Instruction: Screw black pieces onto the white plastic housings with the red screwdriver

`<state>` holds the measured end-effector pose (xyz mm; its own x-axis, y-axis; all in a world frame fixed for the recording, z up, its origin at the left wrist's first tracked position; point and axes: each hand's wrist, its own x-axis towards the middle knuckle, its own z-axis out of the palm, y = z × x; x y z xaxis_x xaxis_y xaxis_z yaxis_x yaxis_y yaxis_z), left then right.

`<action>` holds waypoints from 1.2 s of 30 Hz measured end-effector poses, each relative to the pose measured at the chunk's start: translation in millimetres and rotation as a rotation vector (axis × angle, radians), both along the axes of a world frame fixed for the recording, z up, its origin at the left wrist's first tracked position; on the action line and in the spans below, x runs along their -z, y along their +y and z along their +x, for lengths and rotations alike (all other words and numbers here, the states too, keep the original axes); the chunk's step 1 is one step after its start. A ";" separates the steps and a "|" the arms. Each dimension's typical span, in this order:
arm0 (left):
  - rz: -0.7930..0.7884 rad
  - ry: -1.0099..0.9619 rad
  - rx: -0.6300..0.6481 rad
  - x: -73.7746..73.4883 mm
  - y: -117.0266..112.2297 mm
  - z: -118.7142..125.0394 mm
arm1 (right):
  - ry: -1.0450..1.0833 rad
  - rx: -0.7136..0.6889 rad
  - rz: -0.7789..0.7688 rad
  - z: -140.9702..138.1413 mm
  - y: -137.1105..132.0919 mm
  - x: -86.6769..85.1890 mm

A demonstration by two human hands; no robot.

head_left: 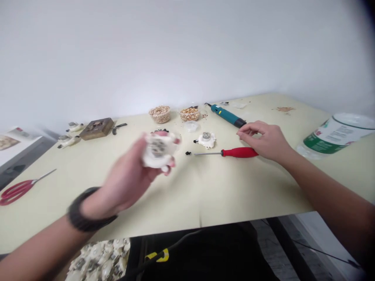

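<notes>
My left hand (129, 171), slightly blurred and wearing a black wristband, is closed around a white plastic housing (166, 150) with a round grey metal insert facing up, raised above the table. My right hand (266, 140) is at the handle end of a red screwdriver (240, 152), thumb and fingertips drawn together; anything between them is too small to make out. A small black piece (188, 153) lies by the screwdriver's tip. Behind it rests a second white housing (206, 139) with a grey round insert. Beyond my right fingertips is a teal electric screwdriver (227, 115).
Two tubs of small parts, the left tub (159, 114) and right tub (189, 114), stand near the wall. Red scissors (20, 191) and a wooden block (97, 128) are at left. A plastic bucket (336, 134) is at right. Below the table edge, a container holds many white housings (102, 259).
</notes>
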<state>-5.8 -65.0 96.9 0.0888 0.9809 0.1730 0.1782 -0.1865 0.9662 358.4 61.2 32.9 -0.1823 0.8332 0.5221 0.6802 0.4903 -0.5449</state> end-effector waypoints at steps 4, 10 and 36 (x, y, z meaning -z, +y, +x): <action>-0.390 -0.294 0.188 31.7 26.1 37.3 | -0.014 -0.026 -0.062 -0.7 1.0 -1.0; -0.464 -0.441 0.269 70.1 44.4 30.7 | -0.015 -0.074 -0.071 -5.3 1.9 -0.2; 0.292 0.425 -0.076 94.9 71.1 9.7 | -0.010 -0.054 -0.120 -3.0 1.6 -4.3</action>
<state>3.8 6.1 2.1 0.1412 0.9038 0.4041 0.5668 -0.4084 0.7155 355.4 62.8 37.2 -0.2335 0.8783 0.4172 0.6602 0.4582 -0.5952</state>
